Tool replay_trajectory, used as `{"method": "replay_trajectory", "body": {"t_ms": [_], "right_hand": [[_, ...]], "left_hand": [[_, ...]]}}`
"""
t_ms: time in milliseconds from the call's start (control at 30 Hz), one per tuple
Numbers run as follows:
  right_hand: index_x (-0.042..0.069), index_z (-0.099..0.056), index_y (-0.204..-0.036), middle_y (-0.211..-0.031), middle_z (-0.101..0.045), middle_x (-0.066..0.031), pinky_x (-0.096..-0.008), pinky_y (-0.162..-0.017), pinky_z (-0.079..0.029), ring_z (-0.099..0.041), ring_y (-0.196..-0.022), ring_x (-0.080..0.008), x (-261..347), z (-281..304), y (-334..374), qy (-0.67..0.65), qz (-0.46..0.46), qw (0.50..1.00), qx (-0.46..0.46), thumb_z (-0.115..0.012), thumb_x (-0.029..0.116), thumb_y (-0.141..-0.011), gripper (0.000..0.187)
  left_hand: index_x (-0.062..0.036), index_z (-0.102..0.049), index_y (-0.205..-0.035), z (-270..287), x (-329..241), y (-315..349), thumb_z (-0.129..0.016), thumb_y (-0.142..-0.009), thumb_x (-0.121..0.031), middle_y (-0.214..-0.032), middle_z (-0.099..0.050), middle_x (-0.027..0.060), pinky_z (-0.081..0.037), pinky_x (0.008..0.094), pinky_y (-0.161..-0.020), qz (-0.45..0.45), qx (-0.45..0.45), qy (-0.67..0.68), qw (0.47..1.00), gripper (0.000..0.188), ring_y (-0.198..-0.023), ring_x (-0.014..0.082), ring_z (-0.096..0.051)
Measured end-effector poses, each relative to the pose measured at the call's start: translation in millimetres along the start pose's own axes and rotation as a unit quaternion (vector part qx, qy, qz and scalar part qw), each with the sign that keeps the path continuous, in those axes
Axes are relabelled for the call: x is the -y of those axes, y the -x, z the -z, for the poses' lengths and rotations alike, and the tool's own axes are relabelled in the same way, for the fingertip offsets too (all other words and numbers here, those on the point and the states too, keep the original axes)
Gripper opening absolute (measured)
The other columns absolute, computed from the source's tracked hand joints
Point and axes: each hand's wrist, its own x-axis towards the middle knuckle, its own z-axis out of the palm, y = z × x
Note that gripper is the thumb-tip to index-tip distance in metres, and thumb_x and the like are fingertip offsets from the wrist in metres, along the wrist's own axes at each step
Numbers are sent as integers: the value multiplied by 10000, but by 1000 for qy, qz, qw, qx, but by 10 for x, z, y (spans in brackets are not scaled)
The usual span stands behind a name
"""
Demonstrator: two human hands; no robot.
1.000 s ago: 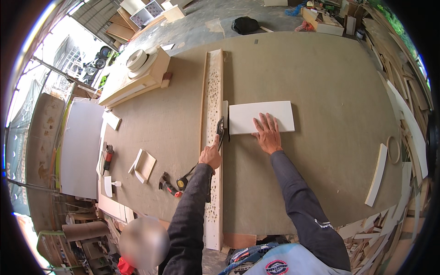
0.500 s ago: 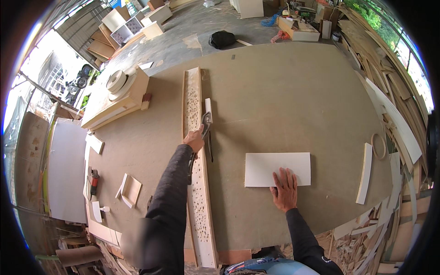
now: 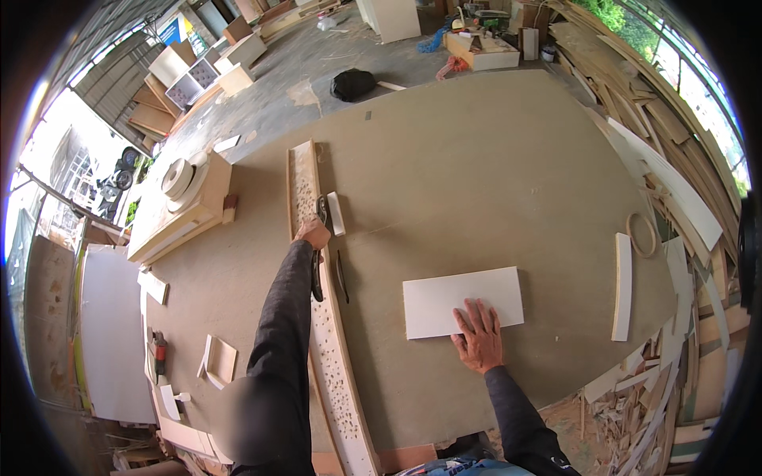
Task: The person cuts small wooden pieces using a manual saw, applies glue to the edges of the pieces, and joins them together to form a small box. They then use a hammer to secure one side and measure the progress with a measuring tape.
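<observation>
My left hand (image 3: pixel 314 232) is closed round a dark, long-handled tool (image 3: pixel 318 278), over the long, narrow wooden channel (image 3: pixel 337 381) with pale wood edges and many dark specks on its face. The tool's exact kind is hard to make out. Just right of its upper end lies a small white strip (image 3: pixel 336 214), and a thin black strip (image 3: pixel 342 278) lies below that. My right hand (image 3: pixel 479 341) rests flat, fingers spread, on the near edge of a white rectangular board (image 3: pixel 452 297).
Everything lies on a big brown work surface (image 3: pixel 476 174). To the left are a wooden box (image 3: pixel 190 206) with edging rolls, a red and black power tool (image 3: pixel 160 353) and a small tray-like piece (image 3: pixel 222 361). A curved white strip (image 3: pixel 622 285) and offcuts lie right.
The whole view has shifted, with the work surface tilting in the picture. The tool in my left hand has swung from beside the small white strip to left of it. My right hand stays on the board.
</observation>
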Motion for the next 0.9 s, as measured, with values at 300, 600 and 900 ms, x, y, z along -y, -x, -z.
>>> {"method": "replay_trajectory", "body": {"t_ms": [300, 600, 900], "right_hand": [[235, -477, -1549, -1653, -349, -64, -571, -1222, -220, -267, -1540, -315, -35, 12, 0, -16, 1, 1000, -7, -631, 441, -934, 667], [255, -311, -1632, -1684, -209, -229, -684, -1219, -183, -135, -1570, -439, -725, 397, -732, 74, 87, 981, 156, -921, 562, -482, 1337], [306, -418, -1588, -1639, -276, -270, -735, -1199, -154, -273, -1503, -493, -320, 258, -617, 50, 156, 964, 210, -952, 523, -404, 1316]], "left_hand": [[-153, -251, -1646, 56, -428, 1425, -514, -971, -39, -634, -605, 126, -526, 401, -397, -127, 1, 270, 954, 734, -443, 226, -609], [-210, -247, -1652, -656, 460, 3609, -523, -987, 3, -666, -596, 84, -488, 360, -391, -28, 77, 384, 919, 751, -431, 188, -571], [-185, -210, -1664, -1425, 680, 5096, -498, -958, -20, -702, -608, 83, -508, 356, -431, 24, 16, 439, 898, 780, -470, 181, -588]]}}
